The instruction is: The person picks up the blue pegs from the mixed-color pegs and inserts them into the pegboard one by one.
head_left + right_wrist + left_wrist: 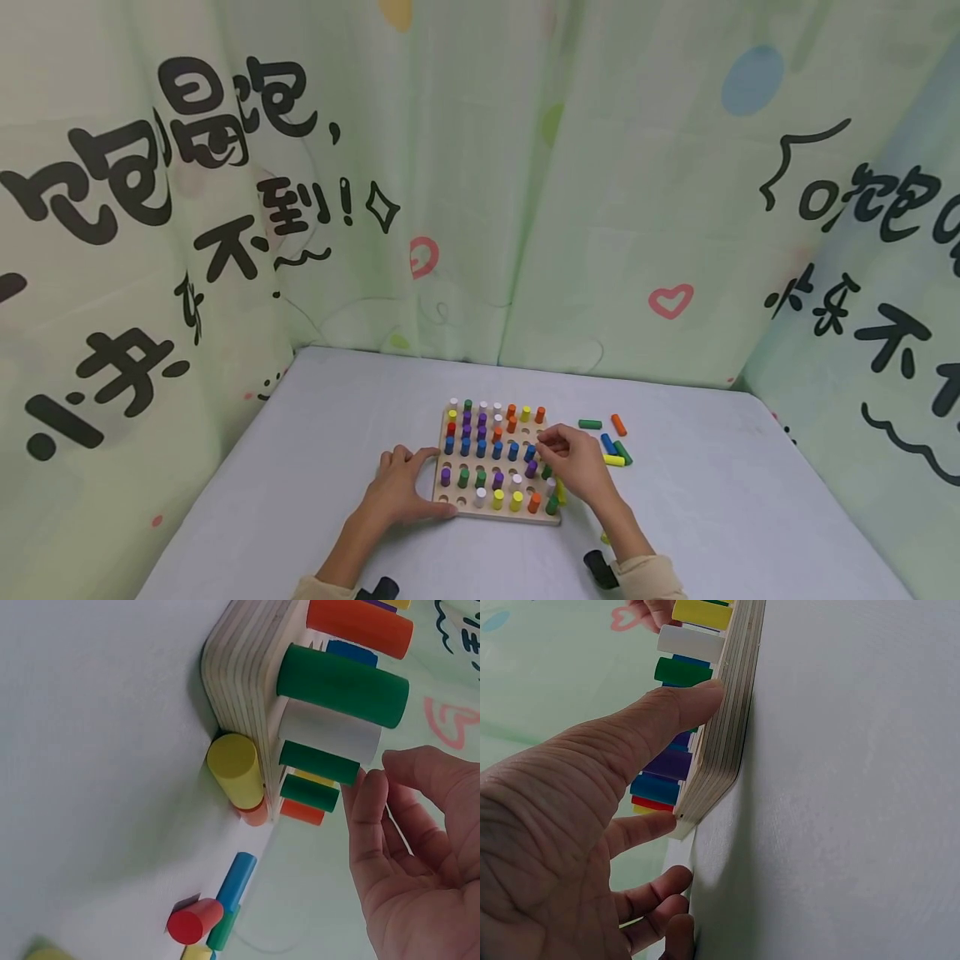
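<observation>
A wooden pegboard lies on the white table, with rows of coloured pegs standing in its holes. My left hand holds the board at its near left corner. Its thumb lies on the near edge and the forefinger touches the left side; the other fingers are loosely bent in the left wrist view. Over the right side of the board is my right hand. In the right wrist view its thumb and fingertips come together by the end of a green peg, with nothing visible between them.
Several loose pegs lie right of the board, among them a green one, an orange one and a yellow one. A yellow peg rests against the board's right side. Printed curtains stand behind the table.
</observation>
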A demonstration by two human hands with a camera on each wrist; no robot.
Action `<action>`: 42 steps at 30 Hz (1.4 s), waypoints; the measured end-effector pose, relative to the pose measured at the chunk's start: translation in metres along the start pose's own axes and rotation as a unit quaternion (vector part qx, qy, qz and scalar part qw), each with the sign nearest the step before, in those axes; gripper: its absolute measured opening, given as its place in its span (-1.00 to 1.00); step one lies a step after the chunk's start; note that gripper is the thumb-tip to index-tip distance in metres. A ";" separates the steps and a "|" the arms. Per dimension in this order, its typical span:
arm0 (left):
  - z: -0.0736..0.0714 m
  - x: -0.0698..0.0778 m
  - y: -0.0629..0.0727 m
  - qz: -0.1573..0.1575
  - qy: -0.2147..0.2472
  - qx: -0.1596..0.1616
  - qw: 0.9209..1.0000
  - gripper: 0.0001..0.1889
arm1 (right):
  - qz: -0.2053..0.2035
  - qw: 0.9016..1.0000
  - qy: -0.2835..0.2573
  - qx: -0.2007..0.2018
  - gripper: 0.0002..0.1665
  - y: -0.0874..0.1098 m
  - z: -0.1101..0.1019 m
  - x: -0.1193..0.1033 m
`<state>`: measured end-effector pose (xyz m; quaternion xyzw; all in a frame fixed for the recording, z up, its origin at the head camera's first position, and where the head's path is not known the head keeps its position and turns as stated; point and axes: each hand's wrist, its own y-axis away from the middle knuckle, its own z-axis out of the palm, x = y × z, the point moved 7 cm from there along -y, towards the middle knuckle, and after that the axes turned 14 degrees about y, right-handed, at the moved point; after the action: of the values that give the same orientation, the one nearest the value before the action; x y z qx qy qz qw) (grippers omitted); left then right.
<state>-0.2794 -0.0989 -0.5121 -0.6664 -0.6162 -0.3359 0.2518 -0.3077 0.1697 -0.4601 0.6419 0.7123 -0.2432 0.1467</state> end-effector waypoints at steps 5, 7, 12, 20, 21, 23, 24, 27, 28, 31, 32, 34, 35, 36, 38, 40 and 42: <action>-0.001 0.000 -0.001 0.000 -0.001 0.002 1.000 -0.01 | 0.011 1.000 0.002 0.003 -0.87 0.000 -0.005 0.006; -0.001 0.000 -0.001 0.000 -0.002 0.002 1.000 -0.01 | 0.014 1.000 0.002 0.005 -0.86 0.000 -0.007 0.009; -0.001 -0.001 -0.002 -0.004 -0.004 0.003 1.000 -0.01 | 0.016 1.000 0.009 0.013 -0.85 0.000 -0.011 0.014; -0.003 0.000 -0.001 0.001 -0.003 0.004 1.000 -0.02 | 0.029 0.999 0.019 0.016 -0.82 -0.001 -0.015 0.028; -0.003 0.000 -0.001 0.001 -0.002 0.003 1.000 -0.02 | 0.030 0.999 0.021 0.016 -0.81 -0.001 -0.015 0.030; -0.003 -0.001 -0.002 0.001 0.000 0.002 1.000 -0.01 | 0.033 0.999 0.024 0.015 -0.80 -0.001 -0.017 0.033; -0.003 -0.001 -0.002 0.001 0.001 0.002 1.000 -0.01 | 0.033 0.999 0.026 0.014 -0.80 -0.001 -0.017 0.034; -0.002 -0.002 -0.002 0.002 0.003 0.000 1.000 -0.01 | 0.032 0.999 0.031 0.010 -0.78 -0.001 -0.019 0.037; -0.002 -0.002 -0.002 0.002 0.004 0.000 1.000 -0.01 | 0.033 0.999 0.031 0.008 -0.77 -0.001 -0.019 0.038; -0.001 -0.002 -0.002 0.006 0.005 -0.001 1.000 -0.01 | 0.038 0.999 0.032 0.003 -0.75 -0.003 -0.020 0.042; -0.001 -0.002 -0.002 0.007 0.005 -0.001 1.000 -0.01 | 0.042 0.999 0.033 0.001 -0.75 -0.003 -0.020 0.044; -0.001 -0.001 -0.002 0.009 0.005 -0.002 1.000 -0.01 | 0.047 0.998 0.038 -0.001 -0.73 -0.005 -0.020 0.047; -0.001 -0.001 -0.002 0.009 0.005 -0.002 1.000 -0.01 | 0.049 0.998 0.038 -0.002 -0.73 -0.005 -0.021 0.048; -0.001 -0.001 -0.002 0.009 0.005 -0.002 1.000 -0.02 | 0.053 0.998 0.039 -0.003 -0.72 -0.006 -0.021 0.050; 0.000 -0.001 -0.002 0.008 0.005 -0.003 1.000 -0.02 | 0.057 0.998 0.038 -0.004 -0.70 -0.007 -0.021 0.053; 0.000 -0.002 -0.002 0.006 0.003 -0.003 1.000 -0.02 | 0.058 0.998 0.038 -0.006 -0.70 -0.008 -0.021 0.055; 0.000 -0.002 -0.002 0.003 0.003 -0.003 1.000 -0.02 | 0.061 0.997 0.041 -0.006 -0.70 -0.010 -0.022 0.057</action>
<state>-0.2814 -0.0998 -0.5141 -0.6684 -0.6123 -0.3386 0.2526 -0.3229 0.2288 -0.4697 0.6927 0.6788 -0.2026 0.1356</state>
